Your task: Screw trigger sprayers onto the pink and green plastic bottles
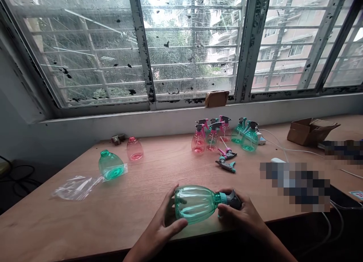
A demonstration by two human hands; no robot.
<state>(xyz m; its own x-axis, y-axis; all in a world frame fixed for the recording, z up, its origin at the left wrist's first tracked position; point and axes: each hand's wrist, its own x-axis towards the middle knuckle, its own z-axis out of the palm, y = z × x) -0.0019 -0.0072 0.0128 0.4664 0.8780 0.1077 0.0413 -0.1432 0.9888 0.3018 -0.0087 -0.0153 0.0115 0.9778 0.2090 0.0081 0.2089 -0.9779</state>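
A clear green spray bottle (195,204) lies sideways in the air above the table's front edge, held between both hands. My left hand (166,218) wraps round its base end, thumb on the near side. At the other end my right hand (241,211) grips the black and teal spray head (230,200), which sits on the bottle's neck. Two loose spray heads lie beyond on the table, a pink and black one (227,153) and a teal and black one (226,165). An open green bottle (110,165) and an open pink bottle (135,148) stand to the left.
Several pink and green bottles with spray heads (212,138) stand near the wall. A clear plastic bag (78,187) lies on the wooden table (159,162) at left. An opened cardboard box (304,132), white cables (300,150) and blurred-out items are at right. Windows line the back.
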